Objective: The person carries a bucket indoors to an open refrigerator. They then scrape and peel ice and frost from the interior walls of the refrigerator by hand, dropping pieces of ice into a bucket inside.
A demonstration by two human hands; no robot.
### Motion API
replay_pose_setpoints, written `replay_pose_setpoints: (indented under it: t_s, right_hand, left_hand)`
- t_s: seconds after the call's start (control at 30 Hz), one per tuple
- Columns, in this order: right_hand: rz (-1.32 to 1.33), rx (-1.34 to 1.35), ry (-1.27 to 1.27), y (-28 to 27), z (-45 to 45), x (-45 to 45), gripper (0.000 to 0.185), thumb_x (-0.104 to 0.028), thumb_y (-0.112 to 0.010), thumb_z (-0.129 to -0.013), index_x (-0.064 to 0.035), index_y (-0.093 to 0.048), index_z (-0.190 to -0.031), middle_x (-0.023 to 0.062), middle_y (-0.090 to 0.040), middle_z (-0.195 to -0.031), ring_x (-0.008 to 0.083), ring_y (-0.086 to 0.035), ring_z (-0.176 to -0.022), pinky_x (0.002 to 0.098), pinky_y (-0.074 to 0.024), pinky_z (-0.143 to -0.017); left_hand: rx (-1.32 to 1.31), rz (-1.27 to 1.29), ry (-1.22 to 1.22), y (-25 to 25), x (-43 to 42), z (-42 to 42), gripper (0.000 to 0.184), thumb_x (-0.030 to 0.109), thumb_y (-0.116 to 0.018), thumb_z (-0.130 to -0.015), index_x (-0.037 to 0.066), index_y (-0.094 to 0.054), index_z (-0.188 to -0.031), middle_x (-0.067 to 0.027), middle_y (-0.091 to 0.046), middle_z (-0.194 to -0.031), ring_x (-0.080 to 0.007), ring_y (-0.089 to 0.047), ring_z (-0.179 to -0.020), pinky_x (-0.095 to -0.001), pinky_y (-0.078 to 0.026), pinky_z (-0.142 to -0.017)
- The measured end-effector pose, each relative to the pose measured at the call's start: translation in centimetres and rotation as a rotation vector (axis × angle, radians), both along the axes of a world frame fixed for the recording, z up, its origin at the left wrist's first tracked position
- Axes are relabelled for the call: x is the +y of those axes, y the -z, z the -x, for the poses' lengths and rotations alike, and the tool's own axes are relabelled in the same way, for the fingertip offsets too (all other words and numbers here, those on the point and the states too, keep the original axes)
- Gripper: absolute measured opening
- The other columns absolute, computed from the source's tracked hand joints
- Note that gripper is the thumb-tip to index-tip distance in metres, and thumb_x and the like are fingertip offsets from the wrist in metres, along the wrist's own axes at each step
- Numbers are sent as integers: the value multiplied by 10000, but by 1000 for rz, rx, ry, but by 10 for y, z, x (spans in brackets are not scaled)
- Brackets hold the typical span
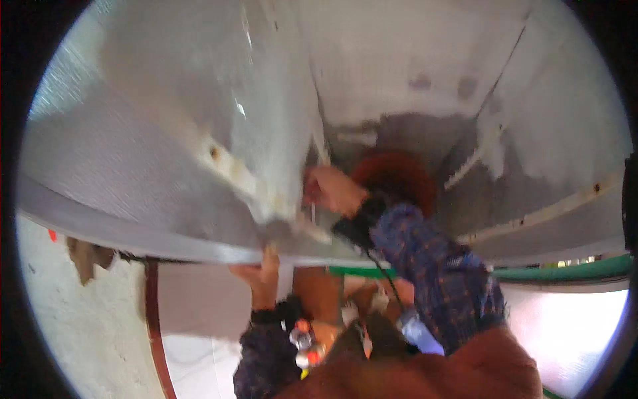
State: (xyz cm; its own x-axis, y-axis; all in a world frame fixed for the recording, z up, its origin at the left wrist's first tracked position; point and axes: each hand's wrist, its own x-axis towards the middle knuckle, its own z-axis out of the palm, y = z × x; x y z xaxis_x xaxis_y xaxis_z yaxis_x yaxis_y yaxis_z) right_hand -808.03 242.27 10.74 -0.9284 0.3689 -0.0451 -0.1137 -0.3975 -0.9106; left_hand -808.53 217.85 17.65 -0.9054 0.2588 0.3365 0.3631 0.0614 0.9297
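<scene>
A large grey-white shell (133, 153) with a curved rim spans the view, its inner faces smeared and patchy. At the near rim is my left hand (261, 276), thumb up against the edge and the other fingers partly hidden. My right hand (334, 189) reaches inside, fingers curled beside the vertical seam of an inner corner. A thin pale piece shows just under those fingers, but blur hides what it is. Close to the right wrist hangs a black object (355, 231) with a dark cord running down from it.
Behind my right hand lies a round reddish-brown opening or tub (395, 176). Pale strips with holes (229, 166) run along the inner walls. A green edge (565, 271) follows the rim at right. Several small bottles or cans (304, 340) stand on the floor below, near my legs.
</scene>
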Motion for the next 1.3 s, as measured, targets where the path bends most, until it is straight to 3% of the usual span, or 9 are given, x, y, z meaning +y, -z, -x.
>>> replay_pose_setpoints:
  t_s: [0.03,0.37,0.43,0.53,0.63,0.73,0.97,1.07,1.3]
  right_hand:
    - [540,-166,-24,-14,-6,-5,78,-125,-521,-806,-57,-532,-768,50,-501,-714,182,-511,-659,338,-459,-612]
    - [142,101,335,-43,34,86,90,-125,-595,-770,-66,-531,-747,59,-548,-697,195,-546,-588,323,-469,-553]
    - [-1328,-41,465,-36,36,96,133,-58,-646,-689,-38,-539,-765,124,-587,-713,262,-594,-638,334,-474,-566]
    - [-594,325,490,118,137,154,108,-137,-568,-823,-35,-549,-794,65,-571,-719,198,-563,-635,319,-471,-582]
    - [-1280,-172,491,14,77,123,87,-99,-586,-786,-29,-540,-810,77,-577,-710,198,-575,-632,328,-471,-566]
    - [-439,-34,342,67,113,151,192,-4,-632,-652,-28,-552,-825,137,-617,-712,301,-615,-699,366,-489,-613]
    - [-1238,-124,349,-29,74,126,242,-171,-645,-749,-19,-541,-906,55,-558,-691,178,-560,-619,327,-452,-559]
    - [-317,-253,775,-42,108,129,201,-134,-608,-785,-17,-523,-925,40,-543,-720,150,-535,-639,312,-438,-563]
    - [-1466,485,1153,-332,33,118,330,8,-602,-703,-58,-531,-1018,119,-523,-1008,284,-497,-967,370,-413,-816]
  left_hand:
    - [18,-86,79,1,3,4,499,83,-688,-733,-26,-395,-1122,-105,-497,-1034,-170,-476,-894,-313,-431,-793]
    - [-9,-65,35,2,6,-5,566,-12,-650,-722,-9,-349,-1201,-111,-476,-1094,-183,-493,-929,-312,-428,-824]
    - [-20,-105,114,-5,10,-3,588,-26,-627,-733,3,-309,-1226,-120,-447,-1139,-193,-493,-940,-312,-430,-834]
    - [33,-58,43,11,6,3,645,-25,-627,-730,18,-263,-1261,-128,-422,-1179,-204,-485,-976,-326,-423,-865]
    - [-193,-132,111,17,2,-1,714,-12,-635,-727,25,-212,-1301,-136,-406,-1208,-221,-460,-1032,-355,-398,-916]
    - [-129,7,140,14,0,-1,723,-23,-638,-719,30,-215,-1303,-131,-413,-1187,-229,-462,-1021,-357,-425,-877]
    - [227,-194,226,42,4,15,740,-78,-650,-672,44,-234,-1271,-120,-420,-1128,-212,-503,-913,-331,-479,-732]
    - [-137,-231,6,63,0,25,753,-58,-674,-632,45,-244,-1242,-116,-423,-1092,-204,-494,-903,-293,-479,-667]
    - [-148,79,118,32,2,19,762,-3,-710,-585,-1,-263,-1203,-126,-446,-1036,-246,-522,-856,-353,-482,-685]
